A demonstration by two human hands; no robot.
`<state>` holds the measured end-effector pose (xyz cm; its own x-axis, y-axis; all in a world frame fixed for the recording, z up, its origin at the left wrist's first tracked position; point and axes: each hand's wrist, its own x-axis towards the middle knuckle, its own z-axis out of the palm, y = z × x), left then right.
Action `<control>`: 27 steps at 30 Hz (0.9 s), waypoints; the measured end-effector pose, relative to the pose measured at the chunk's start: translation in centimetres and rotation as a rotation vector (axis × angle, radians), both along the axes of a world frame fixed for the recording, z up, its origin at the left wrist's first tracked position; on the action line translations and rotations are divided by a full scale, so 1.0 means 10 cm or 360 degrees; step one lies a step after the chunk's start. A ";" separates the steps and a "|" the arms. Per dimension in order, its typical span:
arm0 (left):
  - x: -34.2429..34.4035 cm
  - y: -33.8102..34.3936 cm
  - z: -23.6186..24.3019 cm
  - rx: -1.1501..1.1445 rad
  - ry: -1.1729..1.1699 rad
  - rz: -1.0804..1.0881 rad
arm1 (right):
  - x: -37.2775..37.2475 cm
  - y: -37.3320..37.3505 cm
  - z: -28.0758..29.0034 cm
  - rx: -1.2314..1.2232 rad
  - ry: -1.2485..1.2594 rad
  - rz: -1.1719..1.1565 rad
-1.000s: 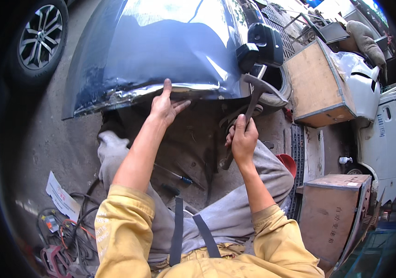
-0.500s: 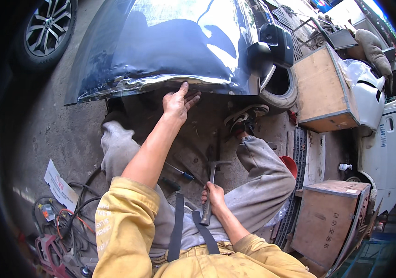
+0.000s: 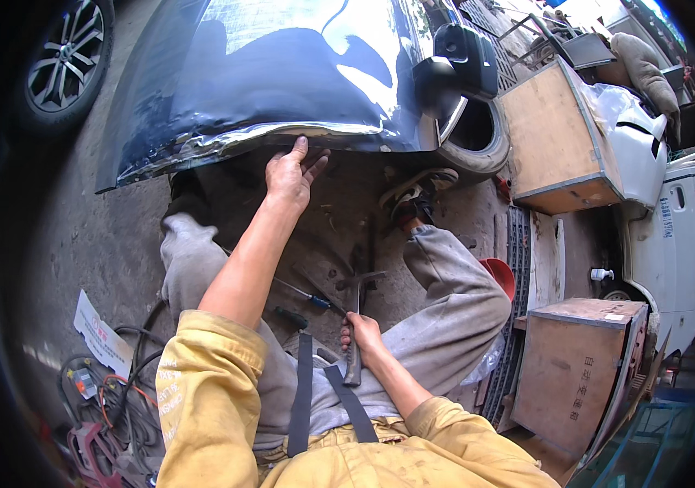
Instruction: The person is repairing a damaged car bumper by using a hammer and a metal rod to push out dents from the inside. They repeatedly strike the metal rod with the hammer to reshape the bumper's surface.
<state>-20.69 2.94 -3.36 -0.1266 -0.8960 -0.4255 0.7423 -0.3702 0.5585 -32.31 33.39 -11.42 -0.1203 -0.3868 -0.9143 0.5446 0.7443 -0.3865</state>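
A dark blue car door (image 3: 282, 81) with a black mirror (image 3: 468, 61) lies before me, its near edge crumpled and creased. My left hand (image 3: 290, 175) grips that near edge, thumb on top and fingers curled beneath, partly hidden. Held low between my legs is a hammer (image 3: 356, 299), with my right hand (image 3: 362, 333) closed around its handle. The hammer's head points away from me, and the handle's end lies by my lap. On the ground beside it are a screwdriver with a blue handle (image 3: 318, 302) and a dark green handle (image 3: 290, 317).
A tyre (image 3: 478, 142) stands by the door's right end, near my foot. Wooden crates (image 3: 563, 138) and a red round object (image 3: 498, 279) are on the right. Tangled cables (image 3: 124, 398) and a white printed sheet (image 3: 103, 332) lie left. A car wheel (image 3: 67, 57) is far left.
The whole view has shifted slightly, so the door and both hands appear a little further left and higher. Both holds stay the same.
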 end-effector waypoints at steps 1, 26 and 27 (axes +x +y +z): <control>-0.01 0.00 0.01 0.0007 -0.0004 0.0003 | 0.00 0.02 -0.02 0.0013 -0.0003 0.0000; -0.13 0.01 -0.01 -0.0003 0.0031 0.0153 | -0.05 0.06 -0.23 0.0134 -0.0024 -0.0072; -0.15 0.02 0.05 0.0019 0.0021 0.0141 | -0.07 0.06 -0.24 0.0149 -0.0057 -0.0087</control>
<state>-22.21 3.15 -2.89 -0.0530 -0.8989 -0.4349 0.7797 -0.3094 0.5443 -33.05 34.01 -13.84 -0.1053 -0.2930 -0.9503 0.5979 0.7449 -0.2959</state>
